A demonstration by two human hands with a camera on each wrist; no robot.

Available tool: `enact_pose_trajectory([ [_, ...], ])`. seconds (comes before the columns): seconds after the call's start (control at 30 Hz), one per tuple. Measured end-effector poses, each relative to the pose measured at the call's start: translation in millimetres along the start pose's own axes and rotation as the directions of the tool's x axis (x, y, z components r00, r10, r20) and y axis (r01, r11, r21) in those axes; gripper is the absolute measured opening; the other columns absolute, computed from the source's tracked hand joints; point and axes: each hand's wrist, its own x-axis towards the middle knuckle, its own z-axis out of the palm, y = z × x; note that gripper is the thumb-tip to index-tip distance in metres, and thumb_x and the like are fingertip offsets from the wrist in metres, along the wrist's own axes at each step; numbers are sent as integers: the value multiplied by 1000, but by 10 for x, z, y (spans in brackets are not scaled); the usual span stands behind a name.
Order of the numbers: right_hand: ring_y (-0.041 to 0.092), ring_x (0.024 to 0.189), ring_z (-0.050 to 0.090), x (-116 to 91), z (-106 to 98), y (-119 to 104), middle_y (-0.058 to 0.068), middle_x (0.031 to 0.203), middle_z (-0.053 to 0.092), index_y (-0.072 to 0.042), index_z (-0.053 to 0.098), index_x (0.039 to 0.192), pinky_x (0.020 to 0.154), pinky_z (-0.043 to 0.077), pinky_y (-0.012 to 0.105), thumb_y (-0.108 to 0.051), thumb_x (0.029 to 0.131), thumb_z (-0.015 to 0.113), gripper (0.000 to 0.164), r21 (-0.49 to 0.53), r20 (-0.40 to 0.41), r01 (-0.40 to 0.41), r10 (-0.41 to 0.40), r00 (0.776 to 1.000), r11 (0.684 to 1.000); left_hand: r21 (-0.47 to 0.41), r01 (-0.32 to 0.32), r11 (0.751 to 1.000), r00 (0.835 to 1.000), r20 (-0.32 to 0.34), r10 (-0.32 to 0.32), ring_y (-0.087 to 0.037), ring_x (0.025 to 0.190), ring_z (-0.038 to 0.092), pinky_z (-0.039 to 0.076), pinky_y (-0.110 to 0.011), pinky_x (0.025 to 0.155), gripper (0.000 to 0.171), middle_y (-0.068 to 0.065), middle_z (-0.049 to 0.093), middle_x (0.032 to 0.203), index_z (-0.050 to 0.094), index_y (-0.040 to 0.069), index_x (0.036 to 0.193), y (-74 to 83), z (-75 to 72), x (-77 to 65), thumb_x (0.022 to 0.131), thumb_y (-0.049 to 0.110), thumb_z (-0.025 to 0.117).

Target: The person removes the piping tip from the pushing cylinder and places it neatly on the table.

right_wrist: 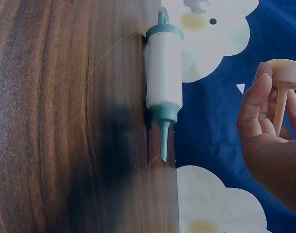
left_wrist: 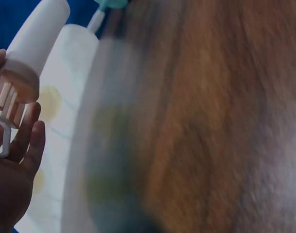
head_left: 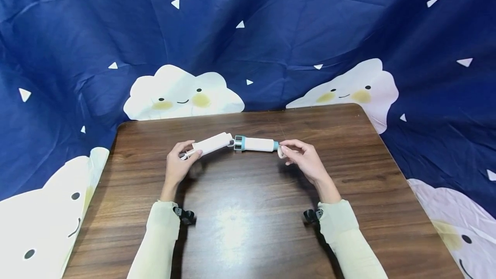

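My left hand holds a white syringe-like tube by its plunger end, tilted up toward the middle of the table. In the left wrist view, its looped white handle lies against the palm and fingers. Near the tube's far end lies a white decorating syringe with teal ends, its narrow teal tip pointing toward my right hand. That hand pinches a small cream funnel-shaped nozzle, its wide round part at the fingertips and its thin stem running down in front of the fingers.
The things are over the far half of a brown wood-grain table. Behind its back edge hangs a blue cloth with smiling clouds and small white triangles. A black camera mount sits at the left wrist, another at the right.
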Motion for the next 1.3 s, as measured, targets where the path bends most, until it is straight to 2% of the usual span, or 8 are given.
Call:
enact_pose_trajectory([
  [0.2, 16, 80, 67, -18, -7, 25, 2, 96, 70, 12, 63, 122, 64, 56, 27, -9, 98, 68, 32, -8, -2, 2, -2, 1000, 1000, 2, 52, 999, 998, -41, -52, -25, 97, 63, 45, -22, 84, 43, -16, 69, 109, 72, 1, 121, -222, -48, 14, 83, 15, 85],
  [0.47, 16, 80, 68, -23, -2, 18, 3, 103, 68, 11, 64, 122, 65, 58, 30, -9, 98, 68, 32, -39, 5, 7, -7, 1000, 999, 78, 85, 993, 996, -42, -82, -24, 96, 59, 42, -31, 85, 44, -14, 70, 111, 74, 4, 120, -349, -120, 95, 83, 23, 86],
  [0.67, 17, 81, 68, -27, -7, 15, 1, 101, 69, 11, 64, 122, 67, 59, 34, -9, 98, 68, 33, -41, -1, -2, 2, 1000, 999, 117, 128, 985, 992, -33, -125, -24, 97, 61, 43, -29, 85, 43, -14, 71, 109, 75, 7, 119, -482, -154, 124, 84, 27, 85],
  [0.83, 16, 81, 67, -28, -3, 7, 2, 100, 69, 11, 64, 122, 66, 58, 33, -9, 98, 68, 32, -32, -3, 0, 0, 1000, 999, 148, 149, 978, 988, 15, -153, -22, 98, 62, 45, -30, 87, 45, -13, 71, 112, 74, 10, 123, -524, -194, 165, 85, 32, 84],
  [1.03, 16, 81, 67, -25, 3, 2, 2, 99, 69, 11, 64, 122, 66, 58, 32, -9, 98, 68, 32, -22, -4, 7, -7, 1000, 1000, 204, 157, 966, 983, 61, -172, -27, 106, 60, 43, -40, 96, 48, -13, 70, 118, 71, 11, 128, -539, -230, 205, 88, 36, 80],
  [1.2, 16, 81, 67, -13, 11, 13, 0, 98, 69, 12, 63, 122, 65, 58, 30, -7, 97, 68, 32, -17, 7, 7, -7, 1000, 1000, 197, 167, 966, 980, 78, -185, -30, 117, 59, 41, -44, 104, 50, -15, 69, 122, 70, 11, 130, -543, -232, 216, 88, 35, 80],
  [1.3, 14, 80, 67, -11, 10, 5, 0, 97, 69, 12, 63, 121, 65, 57, 29, -8, 98, 68, 31, -20, 6, 12, -12, 1000, 1000, 206, 147, 967, 983, 80, -167, -32, 120, 58, 40, -47, 106, 49, -16, 68, 123, 69, 9, 130, -544, -226, 222, 88, 34, 80],
])
